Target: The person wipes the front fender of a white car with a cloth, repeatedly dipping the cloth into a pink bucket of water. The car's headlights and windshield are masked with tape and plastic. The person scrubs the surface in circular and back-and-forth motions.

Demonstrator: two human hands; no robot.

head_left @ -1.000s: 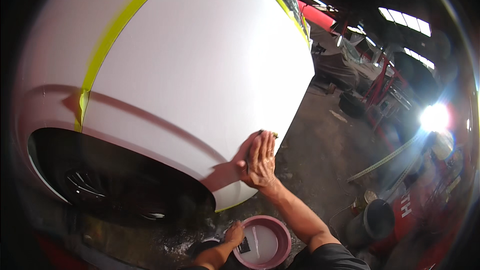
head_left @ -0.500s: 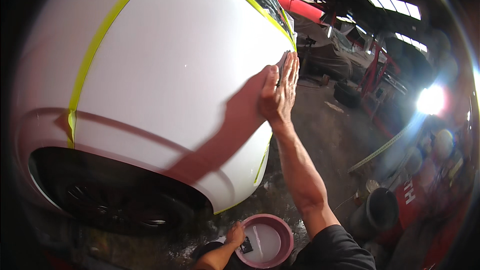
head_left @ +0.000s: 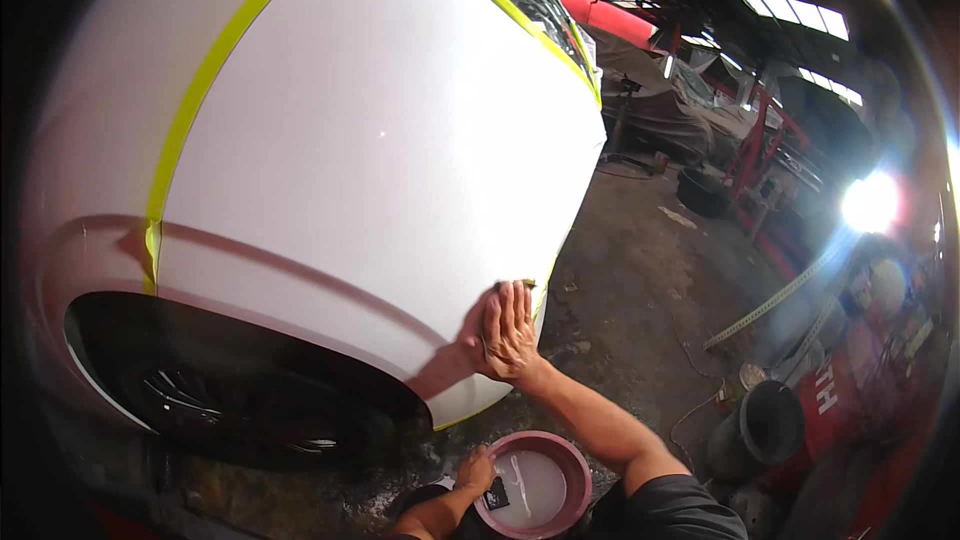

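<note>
My right hand point(head_left: 510, 335) lies with fingers together against the lower rear corner of a white car panel point(head_left: 360, 130), near the wheel arch. Beneath it is a thin dark pad point(head_left: 528, 283), mostly hidden; only an edge shows past the fingertips. Low in the view, my left hand point(head_left: 477, 470) grips the rim of a pink plastic basin point(head_left: 578, 475). Cloudy water point(head_left: 540, 490) fills part of the basin. Inside, beside my left fingers, is a small black rectangular piece point(head_left: 497, 493).
Yellow-green masking tape point(head_left: 205, 80) edges the panel. Below the arch sits a dark wheel point(head_left: 190, 390). A black bucket point(head_left: 765, 420) stands on the right, near a bright work lamp point(head_left: 870, 202). Farther back are a black tub point(head_left: 702, 192) and sheet-covered shapes point(head_left: 650, 105).
My right hand has slid down the panel from the upper corner by the taped window to the lower corner above the basin. My left hand stays on the basin rim.
</note>
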